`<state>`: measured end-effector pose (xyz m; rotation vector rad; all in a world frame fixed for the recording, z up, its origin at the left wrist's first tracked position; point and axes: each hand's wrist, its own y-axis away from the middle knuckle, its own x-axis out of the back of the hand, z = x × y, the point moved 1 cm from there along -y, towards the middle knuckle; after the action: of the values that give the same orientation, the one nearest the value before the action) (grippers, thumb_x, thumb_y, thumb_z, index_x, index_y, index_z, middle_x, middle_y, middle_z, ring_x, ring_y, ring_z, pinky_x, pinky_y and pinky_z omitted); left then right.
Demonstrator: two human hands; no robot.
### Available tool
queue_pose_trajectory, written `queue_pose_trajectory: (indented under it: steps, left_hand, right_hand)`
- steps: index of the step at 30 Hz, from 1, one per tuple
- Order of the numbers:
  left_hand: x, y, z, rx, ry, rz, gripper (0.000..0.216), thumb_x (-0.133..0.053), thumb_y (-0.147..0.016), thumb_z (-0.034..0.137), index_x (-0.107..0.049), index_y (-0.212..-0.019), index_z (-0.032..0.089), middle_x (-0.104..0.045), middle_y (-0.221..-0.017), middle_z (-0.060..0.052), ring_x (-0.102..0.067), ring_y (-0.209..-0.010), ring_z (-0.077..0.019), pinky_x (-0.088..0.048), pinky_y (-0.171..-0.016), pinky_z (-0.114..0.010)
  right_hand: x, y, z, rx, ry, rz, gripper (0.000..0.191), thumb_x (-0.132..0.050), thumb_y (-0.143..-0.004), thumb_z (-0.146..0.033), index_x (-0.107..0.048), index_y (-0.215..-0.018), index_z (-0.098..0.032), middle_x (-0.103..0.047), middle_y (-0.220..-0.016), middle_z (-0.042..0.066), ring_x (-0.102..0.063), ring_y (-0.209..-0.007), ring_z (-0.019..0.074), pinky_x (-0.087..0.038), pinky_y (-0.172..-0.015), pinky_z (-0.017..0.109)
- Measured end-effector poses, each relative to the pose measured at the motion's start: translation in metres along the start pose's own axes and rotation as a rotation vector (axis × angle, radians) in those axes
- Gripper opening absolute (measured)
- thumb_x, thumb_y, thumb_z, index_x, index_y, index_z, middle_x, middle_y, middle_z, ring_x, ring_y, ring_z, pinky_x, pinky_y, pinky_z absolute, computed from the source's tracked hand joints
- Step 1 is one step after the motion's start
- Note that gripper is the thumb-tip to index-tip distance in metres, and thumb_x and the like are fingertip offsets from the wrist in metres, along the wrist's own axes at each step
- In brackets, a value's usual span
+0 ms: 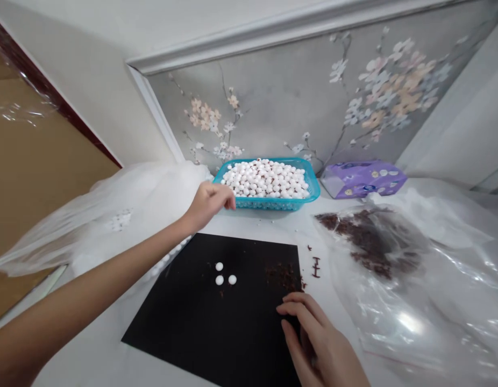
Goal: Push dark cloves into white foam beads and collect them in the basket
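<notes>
My left hand (212, 202) is at the near left corner of a blue basket (312, 188) heaped with small white balls (267, 178). Its fingers are curled down, and whatever they may hold is hidden. On a black mat (217, 328) lie three loose white balls (219, 280) close together. My right hand (319, 338) rests at the mat's right edge, thumb and fingers apart with nothing visible between them. Just beyond its fingertips is a small pile of dark brown bits (284, 275), and a few brown pieces (315, 266) lie on the white table beside the mat.
At left a translucent plastic bag (140, 199) holds more white balls. On the right a clear bag (378, 301) contains dark brown pieces (372, 242). A purple packet (364, 180) lies by the flower-patterned wall panel (273, 102). Cardboard (39, 145) stands at far left.
</notes>
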<state>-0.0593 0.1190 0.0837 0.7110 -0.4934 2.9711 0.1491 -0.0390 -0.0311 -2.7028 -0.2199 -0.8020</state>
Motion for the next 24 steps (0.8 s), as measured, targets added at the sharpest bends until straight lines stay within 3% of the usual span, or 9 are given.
queue_pose_trajectory:
  steps: [3, 5, 7, 10, 13, 16, 20, 24]
  left_hand:
    - [0.009, 0.043, -0.009, 0.013, -0.063, -0.310, 0.035, -0.049, -0.070, 0.018, -0.048, -0.035, 0.018, -0.060, -0.055, -0.005, -0.047, -0.050, -0.0132, -0.036, -0.053, -0.025]
    - [0.016, 0.065, -0.016, -0.010, -0.125, -0.431, 0.031, -0.045, -0.073, 0.016, -0.051, -0.042, 0.019, -0.060, -0.062, -0.005, -0.049, -0.053, -0.0145, -0.036, -0.056, -0.026]
    - [0.021, 0.081, -0.023, -0.042, -0.204, -0.397, 0.027, -0.042, -0.074, 0.011, -0.055, -0.052, 0.019, -0.060, -0.068, -0.005, -0.051, -0.060, -0.0157, -0.037, -0.062, -0.026]
    - [0.021, 0.098, -0.032, -0.052, -0.312, -0.302, 0.018, -0.049, -0.074, 0.011, -0.062, -0.081, 0.021, -0.062, -0.086, -0.005, -0.053, -0.068, -0.0167, -0.038, -0.068, -0.026]
    - [0.013, 0.107, -0.040, -0.078, -0.383, -0.411, 0.038, -0.067, -0.068, 0.025, -0.059, -0.105, 0.023, -0.061, -0.103, -0.008, -0.056, -0.082, -0.0214, -0.038, -0.074, -0.027]
    - [0.004, 0.109, -0.045, -0.133, -0.439, -0.536, 0.039, -0.068, -0.068, 0.034, -0.061, -0.105, 0.024, -0.062, -0.099, -0.008, -0.056, -0.086, -0.0235, -0.038, -0.071, -0.026]
    - [-0.004, 0.103, -0.045, -0.202, -0.457, -0.541, 0.013, -0.058, -0.078, 0.030, -0.065, -0.089, 0.025, -0.063, -0.078, -0.004, -0.054, -0.065, -0.0169, -0.036, -0.059, -0.022]
    - [-0.006, 0.100, -0.039, -0.211, -0.471, -0.576, 0.008, -0.056, -0.080, 0.029, -0.062, -0.082, 0.025, -0.060, -0.069, -0.001, -0.053, -0.058, -0.0141, -0.034, -0.056, -0.021]
  right_hand:
    - [0.002, 0.001, 0.000, 0.012, 0.020, -0.001, 0.021, -0.037, -0.090, -0.030, -0.056, -0.092, -0.022, -0.059, -0.100, 0.009, -0.056, -0.048, 0.0094, -0.044, -0.040, 0.020]
    - [0.003, 0.001, 0.000, 0.010, 0.027, -0.016, 0.020, -0.037, -0.090, -0.030, -0.056, -0.093, -0.022, -0.059, -0.101, 0.009, -0.055, -0.047, 0.0088, -0.042, -0.037, 0.019]
    - [0.003, 0.002, 0.000, 0.005, 0.035, -0.024, 0.020, -0.037, -0.090, -0.029, -0.056, -0.094, -0.022, -0.058, -0.102, 0.009, -0.055, -0.046, 0.0083, -0.043, -0.037, 0.019]
    - [0.005, 0.002, 0.001, 0.013, 0.046, -0.021, 0.019, -0.038, -0.090, -0.029, -0.055, -0.095, -0.023, -0.058, -0.102, 0.009, -0.058, -0.050, 0.0094, -0.047, -0.043, 0.020]
    - [0.006, 0.002, 0.000, 0.021, 0.040, -0.026, 0.020, -0.037, -0.090, -0.029, -0.055, -0.095, -0.022, -0.059, -0.101, 0.009, -0.060, -0.054, 0.0101, -0.048, -0.044, 0.021]
    - [0.006, 0.001, -0.001, 0.022, 0.028, -0.029, 0.020, -0.037, -0.090, -0.029, -0.055, -0.095, -0.022, -0.058, -0.101, 0.009, -0.060, -0.056, 0.0105, -0.048, -0.046, 0.021]
    - [0.007, 0.001, -0.002, 0.022, 0.010, -0.034, 0.019, -0.037, -0.090, -0.026, -0.054, -0.095, -0.022, -0.057, -0.102, 0.008, -0.061, -0.060, 0.0111, -0.048, -0.046, 0.020]
    - [0.007, 0.000, -0.003, 0.036, 0.023, -0.030, 0.019, -0.036, -0.089, -0.025, -0.054, -0.095, -0.022, -0.057, -0.101, 0.008, -0.062, -0.062, 0.0118, -0.049, -0.049, 0.021]
